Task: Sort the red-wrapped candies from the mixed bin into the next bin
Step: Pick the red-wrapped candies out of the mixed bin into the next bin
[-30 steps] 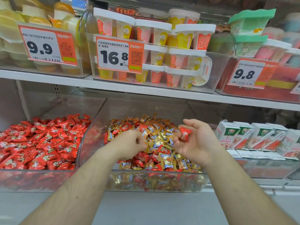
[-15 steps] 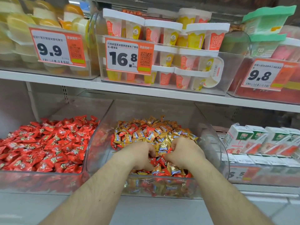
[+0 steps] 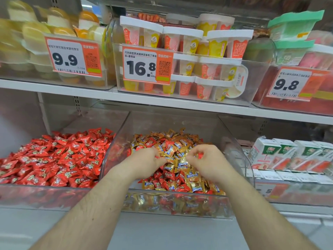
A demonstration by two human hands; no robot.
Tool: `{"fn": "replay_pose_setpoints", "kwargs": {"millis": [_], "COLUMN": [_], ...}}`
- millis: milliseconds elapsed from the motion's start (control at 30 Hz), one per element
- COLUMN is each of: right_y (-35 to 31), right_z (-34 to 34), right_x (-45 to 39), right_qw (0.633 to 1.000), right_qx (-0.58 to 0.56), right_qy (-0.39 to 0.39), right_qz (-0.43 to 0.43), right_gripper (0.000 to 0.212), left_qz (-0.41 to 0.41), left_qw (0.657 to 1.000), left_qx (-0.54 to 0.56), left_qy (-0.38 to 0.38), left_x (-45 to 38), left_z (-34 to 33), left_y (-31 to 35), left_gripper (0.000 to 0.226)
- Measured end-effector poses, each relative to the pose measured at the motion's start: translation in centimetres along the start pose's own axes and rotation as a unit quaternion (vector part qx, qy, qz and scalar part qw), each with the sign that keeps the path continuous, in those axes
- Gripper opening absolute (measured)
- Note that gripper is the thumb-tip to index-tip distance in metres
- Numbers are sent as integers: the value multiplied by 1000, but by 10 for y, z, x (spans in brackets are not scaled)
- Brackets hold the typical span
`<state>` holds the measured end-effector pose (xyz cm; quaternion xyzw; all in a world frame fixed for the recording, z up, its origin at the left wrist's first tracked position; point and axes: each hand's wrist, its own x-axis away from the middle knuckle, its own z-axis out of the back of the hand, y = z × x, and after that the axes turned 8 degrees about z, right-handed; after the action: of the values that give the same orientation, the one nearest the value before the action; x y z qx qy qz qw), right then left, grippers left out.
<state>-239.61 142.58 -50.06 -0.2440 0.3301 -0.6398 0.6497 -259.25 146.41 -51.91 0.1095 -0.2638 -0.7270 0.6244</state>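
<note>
Long white shelf (image 3: 162, 103) across the top, carrying clear tubs of pudding cups (image 3: 189, 56) behind orange price tags (image 3: 146, 66). Below it, on the left, the next bin (image 3: 36, 193), heaped with red-wrapped candies (image 3: 59, 159). Just beside it, in the middle, the clear mixed bin (image 3: 236, 148), piled with gold and red wrappers together (image 3: 176, 170). Farther right, rows of small white juice cartons (image 3: 266, 154). Both forearms reaching in over the mixed bin's front wall. Left hand (image 3: 144, 165) low on the pile, fingers curled down among the wrappers; whether anything is pinched cannot be told. Right hand (image 3: 207, 161) just above the pile, fingers curled together around a small red candy (image 3: 200, 155), showing only partly between them.
</note>
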Motion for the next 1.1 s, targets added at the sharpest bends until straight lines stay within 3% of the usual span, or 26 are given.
{"fn": "replay_pose_setpoints", "kwargs": {"millis": [67,167,300,400,467,533,633,700,833,967,1033,1100], "right_y": [-1,-6,-3,-1,2,6,5,0,-7,-11,-15,-24], "right_z": [-10,-25,-32,-24,-15,-8,-1,2,9,13,15,16], "right_x": [-1,-1,-5,-6,-8,-9,-4,0,7,13,14,15], "right_qw": [985,953,928,940,968,996,984,942,796,684,656,655], "right_qx": [164,290,357,332,248,87,-164,-315,-566,-685,-712,-717], "right_qy": [-26,-81,-108,-78,-45,-6,37,31,-6,23,17,-5], "right_qz": [37,26,21,2,-3,-17,-65,-109,-214,-251,-249,-236], "right_gripper": [9,25,33,35,27,19,12,11,17,35,38,35], "left_qz": [-11,-25,-7,6,9,21,44,50,43,25,18,6], "left_qw": [999,994,980,976,979,981,978,975,982,999,989,962], "left_qx": [-37,-97,-146,-164,-162,-162,-183,-196,-177,17,144,272], "left_qy": [-23,-53,-138,-140,-121,-105,-87,-88,-52,16,30,13], "left_x": [-3,-4,-3,-6,-6,-6,-3,-2,-4,1,10,22], "left_z": [-5,-7,-9,-12,-13,-13,-13,-14,-18,-7,3,15], "left_y": [-1,5,11,12,12,11,10,9,7,7,11,15], "left_gripper": [12,18,36,39,33,30,37,42,28,23,25,22]}}
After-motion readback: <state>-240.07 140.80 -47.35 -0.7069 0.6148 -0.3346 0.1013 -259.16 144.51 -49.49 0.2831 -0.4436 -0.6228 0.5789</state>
